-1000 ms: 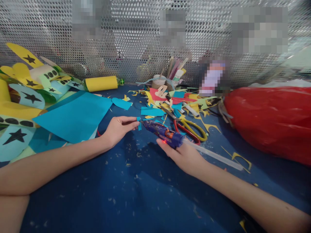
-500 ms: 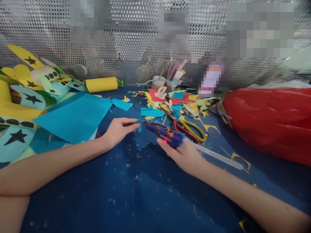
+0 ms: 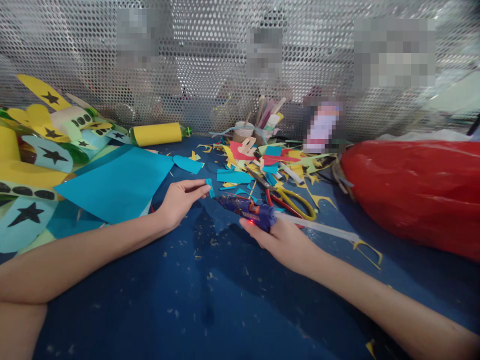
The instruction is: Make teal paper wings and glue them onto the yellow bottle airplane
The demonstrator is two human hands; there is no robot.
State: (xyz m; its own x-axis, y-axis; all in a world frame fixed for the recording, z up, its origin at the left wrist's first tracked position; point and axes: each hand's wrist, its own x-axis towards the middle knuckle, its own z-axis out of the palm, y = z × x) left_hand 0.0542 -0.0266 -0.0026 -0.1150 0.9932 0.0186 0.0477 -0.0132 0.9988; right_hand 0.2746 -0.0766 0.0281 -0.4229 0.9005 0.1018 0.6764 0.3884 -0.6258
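Between the thumb and fingers of my left hand point(image 3: 180, 200) is a small folded strip of blue paper point(image 3: 210, 188). My right hand point(image 3: 288, 242) is wrapped round a dark blue glue gun point(image 3: 243, 207) with a red light glowing on it. A long clear glue stick point(image 3: 318, 226) sticks out of its back end. The gun's nozzle points left, just below and right of the paper strip, seemingly a little apart from it. Scissors point(image 3: 296, 202) with red and yellow handles lie behind the gun, partly hidden by it.
Paper scraps point(image 3: 234, 176) are strewn over the blue table point(image 3: 180, 295). At left lie a large blue sheet point(image 3: 120, 182) and paper-covered bottle planes point(image 3: 48, 160). A yellow-wrapped bottle point(image 3: 157, 134), cups of sticks point(image 3: 245, 131) and a red bag point(image 3: 412, 192) stand near the metal mesh.
The glue gun has moved slightly down and left, its nozzle dropping away from the paper strip. My left hand has shifted a little left and tilted the strip.
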